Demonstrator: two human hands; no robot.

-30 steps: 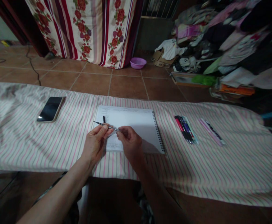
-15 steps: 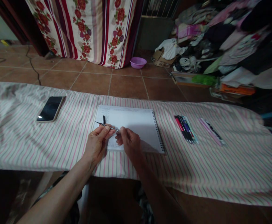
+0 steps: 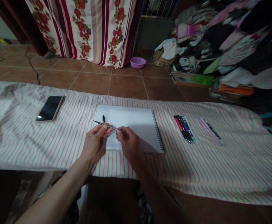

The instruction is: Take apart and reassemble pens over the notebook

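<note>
A slim dark pen (image 3: 98,122) is held nearly level above a spiral notebook (image 3: 136,115), its thin tip pointing left. My left hand (image 3: 97,137) pinches its middle between thumb and fingers. At the pen's right end, my right hand (image 3: 129,140) is closed on it, with the fingertips partly hidden. Just behind the pen, a short black piece that looks like a pen cap (image 3: 103,118) lies on the notebook's left page area. The notebook is open to a mostly blank white page, with printed lines along its left side and the spiral on the right.
A striped cloth (image 3: 68,140) covers the table. A phone (image 3: 50,108) lies at the left. Several pens (image 3: 184,128) are bunched right of the notebook, beside a pink pen and a dark patterned pen (image 3: 214,132). Beyond are a purple basin (image 3: 138,62) and piled clothes (image 3: 196,40).
Both hands and the pen have shifted slightly left. The right fingers have changed position at the pen's right end, and the pen's tip reaches a little further left.
</note>
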